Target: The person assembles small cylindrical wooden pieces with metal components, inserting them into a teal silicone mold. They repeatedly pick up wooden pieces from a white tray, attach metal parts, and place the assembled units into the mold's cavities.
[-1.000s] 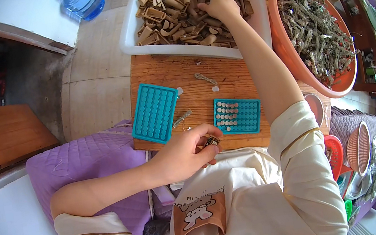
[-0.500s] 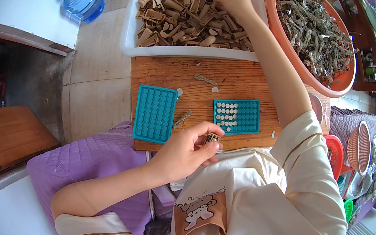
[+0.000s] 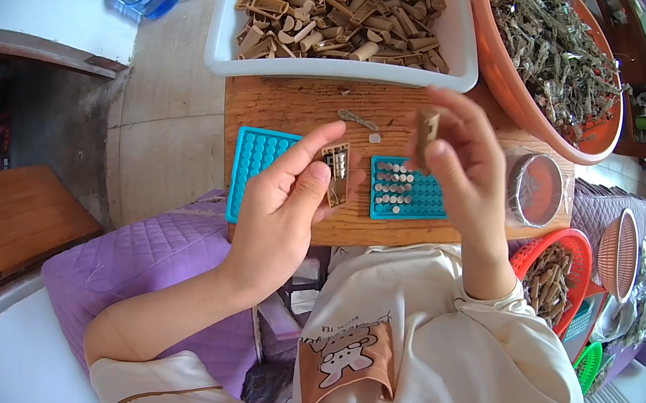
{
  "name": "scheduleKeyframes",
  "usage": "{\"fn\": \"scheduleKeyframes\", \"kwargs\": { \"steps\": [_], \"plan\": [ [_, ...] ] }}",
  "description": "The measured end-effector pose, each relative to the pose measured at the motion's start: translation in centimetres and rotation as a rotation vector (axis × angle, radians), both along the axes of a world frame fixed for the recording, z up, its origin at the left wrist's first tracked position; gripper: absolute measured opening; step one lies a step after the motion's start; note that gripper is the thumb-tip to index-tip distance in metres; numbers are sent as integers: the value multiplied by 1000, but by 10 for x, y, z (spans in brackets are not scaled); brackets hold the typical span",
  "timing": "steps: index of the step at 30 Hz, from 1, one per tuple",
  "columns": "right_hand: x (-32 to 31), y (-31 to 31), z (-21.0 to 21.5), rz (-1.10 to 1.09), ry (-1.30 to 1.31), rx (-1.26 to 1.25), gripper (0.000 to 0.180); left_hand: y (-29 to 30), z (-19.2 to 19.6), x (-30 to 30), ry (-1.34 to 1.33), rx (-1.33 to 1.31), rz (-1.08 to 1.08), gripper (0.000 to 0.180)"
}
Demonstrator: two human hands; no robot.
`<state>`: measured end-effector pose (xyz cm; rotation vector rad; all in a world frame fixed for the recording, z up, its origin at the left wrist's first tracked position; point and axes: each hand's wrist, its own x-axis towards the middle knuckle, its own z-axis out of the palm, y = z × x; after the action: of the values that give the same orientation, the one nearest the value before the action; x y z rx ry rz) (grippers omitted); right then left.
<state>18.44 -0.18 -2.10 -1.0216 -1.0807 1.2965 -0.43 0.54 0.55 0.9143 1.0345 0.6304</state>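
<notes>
My left hand (image 3: 275, 214) grips a small brown casing (image 3: 337, 173) between thumb and fingers, above the table; its open side shows dark and pale parts inside. To its right, my raised right hand (image 3: 471, 168) pinches a brown half-shell piece (image 3: 429, 132). Between and below the hands lies a teal moulded tray (image 3: 424, 200), its left rows filled with round silvery discs and partly covered by the right hand. A second teal tray (image 3: 252, 162) sits at the table's left edge, partly behind the left hand. Similar brown shells (image 3: 342, 6) fill a large white bin (image 3: 230, 56).
A bundle of thin cord (image 3: 358, 119) and a small pale disc (image 3: 374, 138) lie on the wooden table (image 3: 271, 95). At right stand an orange basin (image 3: 488, 46) of tangled dark strands, a round clear-walled container (image 3: 538, 187) and a red basket (image 3: 579, 248) of brown pieces.
My right hand has come back from the white bin toward me, now with a brown half-shell. My left hand has risen and turned the casing so that its inside shows.
</notes>
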Motion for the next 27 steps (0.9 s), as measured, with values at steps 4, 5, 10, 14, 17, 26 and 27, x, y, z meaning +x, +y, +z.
{"fn": "scheduleKeyframes", "kwargs": {
  "steps": [4, 5, 10, 14, 17, 26, 27],
  "plan": [
    [-14, -11, -13, 110, 175, -213, 35, 3, 1, 1, -18, 57, 66, 35],
    [-17, -13, -17, 127, 193, -243, 34, 4, 0, 1, -17, 72, 63, 35],
    [-24, -17, -25, 139, 223, -207, 33, 5, -6, 0, -52, 153, 65, 35],
    [-28, -19, -22, 110, 230, -195, 30, 5, -6, -1, 44, 260, 7, 36],
    [-29, -21, -26, 72, 172, -141, 26, 3, -3, 0, 43, 299, -4, 37],
    [-40, -25, -22, -66, 179, 3, 22, -2, -4, 2, -24, 391, 12, 34],
    [-45, -26, -20, -81, 176, 25, 22, -3, -6, 3, -59, 409, 27, 32]
  ]
}}
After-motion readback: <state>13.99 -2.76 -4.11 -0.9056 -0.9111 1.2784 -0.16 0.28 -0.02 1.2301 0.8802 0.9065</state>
